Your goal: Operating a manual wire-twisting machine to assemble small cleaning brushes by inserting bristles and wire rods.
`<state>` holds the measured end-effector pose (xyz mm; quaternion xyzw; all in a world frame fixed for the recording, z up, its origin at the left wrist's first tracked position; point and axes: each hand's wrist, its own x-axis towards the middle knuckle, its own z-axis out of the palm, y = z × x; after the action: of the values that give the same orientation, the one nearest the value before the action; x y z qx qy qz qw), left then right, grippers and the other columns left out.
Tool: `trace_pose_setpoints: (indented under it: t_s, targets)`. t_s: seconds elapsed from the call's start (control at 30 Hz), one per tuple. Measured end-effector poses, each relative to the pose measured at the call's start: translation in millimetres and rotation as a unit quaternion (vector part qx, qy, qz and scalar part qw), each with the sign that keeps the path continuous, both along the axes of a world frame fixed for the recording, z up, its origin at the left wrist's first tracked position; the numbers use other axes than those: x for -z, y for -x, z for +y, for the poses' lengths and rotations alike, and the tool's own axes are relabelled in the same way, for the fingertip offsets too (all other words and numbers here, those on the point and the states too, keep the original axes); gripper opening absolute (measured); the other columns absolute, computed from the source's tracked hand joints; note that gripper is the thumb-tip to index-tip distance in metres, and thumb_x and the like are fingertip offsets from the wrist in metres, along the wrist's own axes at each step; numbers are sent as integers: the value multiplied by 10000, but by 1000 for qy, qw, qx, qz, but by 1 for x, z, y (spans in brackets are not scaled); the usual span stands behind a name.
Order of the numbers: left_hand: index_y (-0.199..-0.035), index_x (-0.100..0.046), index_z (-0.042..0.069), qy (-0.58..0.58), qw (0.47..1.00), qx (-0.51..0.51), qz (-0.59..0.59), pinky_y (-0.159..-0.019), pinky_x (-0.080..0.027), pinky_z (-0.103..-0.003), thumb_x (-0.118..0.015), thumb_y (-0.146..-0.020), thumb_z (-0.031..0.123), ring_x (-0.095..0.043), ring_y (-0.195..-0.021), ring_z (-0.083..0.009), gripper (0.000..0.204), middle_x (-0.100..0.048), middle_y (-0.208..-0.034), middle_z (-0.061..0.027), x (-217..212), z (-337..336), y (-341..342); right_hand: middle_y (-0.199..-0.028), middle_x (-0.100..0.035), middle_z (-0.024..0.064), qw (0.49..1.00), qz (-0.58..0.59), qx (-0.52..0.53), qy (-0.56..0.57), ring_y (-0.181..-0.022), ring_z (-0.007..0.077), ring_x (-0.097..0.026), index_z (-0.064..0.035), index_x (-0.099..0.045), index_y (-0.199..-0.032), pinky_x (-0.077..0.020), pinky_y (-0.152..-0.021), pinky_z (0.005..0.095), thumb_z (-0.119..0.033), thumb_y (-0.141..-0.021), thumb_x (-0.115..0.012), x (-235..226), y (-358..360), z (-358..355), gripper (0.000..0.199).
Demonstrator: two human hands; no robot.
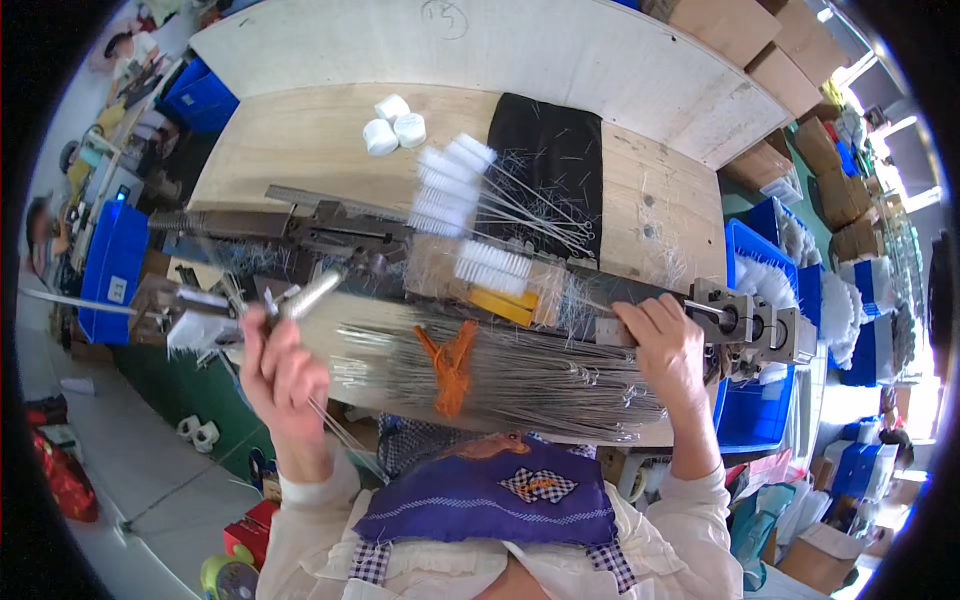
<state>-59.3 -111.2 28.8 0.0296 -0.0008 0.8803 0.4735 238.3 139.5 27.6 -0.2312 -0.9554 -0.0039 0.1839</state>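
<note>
**Brush wires on the twisting machine**

While the left hand [283, 372] closes around a metal crank handle [312, 294] at the machine's left end, with a few thin wires trailing down from its grip, the right hand [668, 352] rests curled over the bearing block [735, 318] at the right end. The long twisting machine [340, 235] lies across the wooden tabletop [290, 140] between them. By my reading, a brush is being spun up; the next move would call for a steady turn of the handle while the right hand steadies its end.

A thick bundle of straight wires [520, 380], tied with an orange cord [450, 365], lies along the near edge. Finished white bottle brushes [455, 185] spread over a black cloth [550, 160], with white caps [393, 122] beyond. Loose bristles litter the board, and blue bins [760, 265] of white tufts crowd the right.
</note>
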Motion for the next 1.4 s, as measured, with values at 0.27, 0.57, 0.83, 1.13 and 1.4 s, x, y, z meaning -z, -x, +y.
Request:
trace_pose_setpoints:
  t_s: [0.27,0.57,0.83,1.13,1.4]
  targets:
    - [-674,-646,42,230,425,173,858,-531,-473,-369,-603,-887,254,-607,-558,-321,304,-624,-649,-153,6,75,-55,-927,-593,90,985,86,98,112,-851,276,-624,-107,-652,-1077,-535,-687,360,-133,-866,-633,11,75,65,214]
    - [-799,-732,67,234,470,149,838,-623,-503,-431,-603,-864,312,-640,-641,-347,285,-651,-683,-174,43,203,-113,-800,-685,64,933,185,178,251,-741,133,-637,-9,-691,-932,-496,-686,254,-81,-836,-676,-27,-26,60,121]
    - [-846,-690,30,172,130,-416,884,-549,-464,-384,-669,-828,254,-593,-544,-270,226,-632,-634,-105,15,126,-16,-843,-625,100,957,126,-234,119,-805,279,-626,-55,-666,-1016,-527,-700,361,-29,-706,-661,-6,114,11,311]
    - [-947,-614,28,437,882,53,167,-460,-409,-249,-537,-956,354,-451,-453,-111,335,-516,-632,-19,9,51,-32,-848,-646,143,927,131,-261,235,-822,322,-635,-8,-653,-954,-523,-750,387,-79,-781,-634,22,174,8,188]
    - [-987,-593,39,462,693,52,551,-429,-378,-210,-660,-892,240,-483,-467,-63,232,-547,-613,14,58,62,-33,-872,-633,134,940,116,-242,213,-824,324,-630,-28,-657,-974,-528,-708,380,-55,-769,-636,13,177,1,208]
